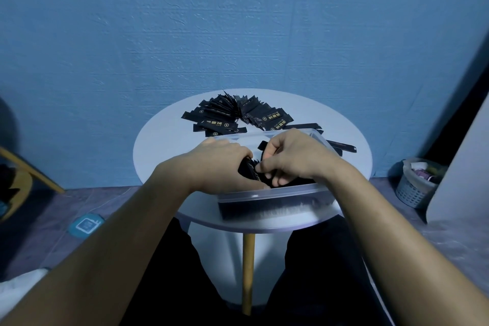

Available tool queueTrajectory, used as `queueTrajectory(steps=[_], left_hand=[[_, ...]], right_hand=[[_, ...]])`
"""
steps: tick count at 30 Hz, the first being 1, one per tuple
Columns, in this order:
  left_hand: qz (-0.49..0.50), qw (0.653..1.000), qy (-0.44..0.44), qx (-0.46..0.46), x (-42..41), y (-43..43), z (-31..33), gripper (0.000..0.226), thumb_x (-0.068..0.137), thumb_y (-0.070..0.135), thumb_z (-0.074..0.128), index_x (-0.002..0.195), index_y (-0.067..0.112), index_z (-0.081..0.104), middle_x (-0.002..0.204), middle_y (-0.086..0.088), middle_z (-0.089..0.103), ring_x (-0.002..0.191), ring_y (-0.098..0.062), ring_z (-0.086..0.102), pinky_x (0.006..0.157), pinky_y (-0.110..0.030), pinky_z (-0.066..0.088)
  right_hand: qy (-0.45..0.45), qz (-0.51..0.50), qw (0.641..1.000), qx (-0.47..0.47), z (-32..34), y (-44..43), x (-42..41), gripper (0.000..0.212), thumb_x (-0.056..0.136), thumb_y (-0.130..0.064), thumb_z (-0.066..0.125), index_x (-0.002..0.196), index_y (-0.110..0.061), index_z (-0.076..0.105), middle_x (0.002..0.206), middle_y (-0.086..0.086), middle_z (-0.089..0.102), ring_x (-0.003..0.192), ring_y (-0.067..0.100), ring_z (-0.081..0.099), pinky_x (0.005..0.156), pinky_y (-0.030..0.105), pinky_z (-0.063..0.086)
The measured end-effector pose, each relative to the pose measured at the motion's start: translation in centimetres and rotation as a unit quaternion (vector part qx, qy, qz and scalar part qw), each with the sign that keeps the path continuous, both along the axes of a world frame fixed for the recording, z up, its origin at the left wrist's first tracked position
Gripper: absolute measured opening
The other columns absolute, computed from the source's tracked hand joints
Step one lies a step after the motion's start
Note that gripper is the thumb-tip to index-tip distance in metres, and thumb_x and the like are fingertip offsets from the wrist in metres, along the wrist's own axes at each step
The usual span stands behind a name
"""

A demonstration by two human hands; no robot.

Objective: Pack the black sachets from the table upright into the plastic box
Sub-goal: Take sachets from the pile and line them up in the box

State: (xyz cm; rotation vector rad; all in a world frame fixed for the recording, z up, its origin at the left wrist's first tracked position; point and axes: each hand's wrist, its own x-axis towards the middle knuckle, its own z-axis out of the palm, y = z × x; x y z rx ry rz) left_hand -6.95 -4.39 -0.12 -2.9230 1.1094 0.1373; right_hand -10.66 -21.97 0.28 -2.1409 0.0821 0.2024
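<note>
Inside the clear rectangular plastic box (277, 191) at the round white table's (158, 151) near edge, left hand (219, 164) curls round a bundle of black foil sachets (248, 170), right hand (293, 159) pinches the same bundle; loose sachet pile (232, 116) lies flat just beyond the far wall, reachable by both hands.

left hand (219, 167), right hand (293, 159) gripping black sachets (248, 170), inside plastic box (277, 191)

Black sachets (238, 116) heaped behind clear plastic box (275, 191); others inside.
</note>
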Motion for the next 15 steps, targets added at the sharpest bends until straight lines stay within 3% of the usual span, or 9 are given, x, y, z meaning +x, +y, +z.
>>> queueTrajectory(steps=[8, 15], left_hand=[[-0.008, 1.000, 0.008, 0.011, -0.08, -0.09, 0.23, 0.102, 0.056, 0.099, 0.017, 0.117, 0.029, 0.057, 0.109, 0.009, 0.064, 0.103, -0.019, 0.057, 0.101, -0.043, 0.039], [-0.002, 1.000, 0.022, 0.009, 0.02, -0.21, 0.39, 0.102, 0.057, 0.104, 0.012, 0.110, 0.030, 0.058, 0.101, 0.008, 0.063, 0.095, -0.019, 0.057, 0.096, -0.041, 0.041]], right_hand=[[-0.023, 0.012, 1.000, -0.005, -0.49, 0.01, 0.48, 0.013, 0.091, -0.004, 0.071, 0.079, -0.001, 0.066, 0.059, 0.013, 0.066, 0.051, 0.024, 0.065, 0.051, 0.026, 0.057], [-0.013, 0.032, 0.999, 0.021, -0.16, -0.33, 0.16, 0.015, 0.087, 0.014, 0.061, 0.088, 0.002, 0.070, 0.073, 0.015, 0.068, 0.052, 0.015, 0.063, 0.050, 0.021, 0.056]])
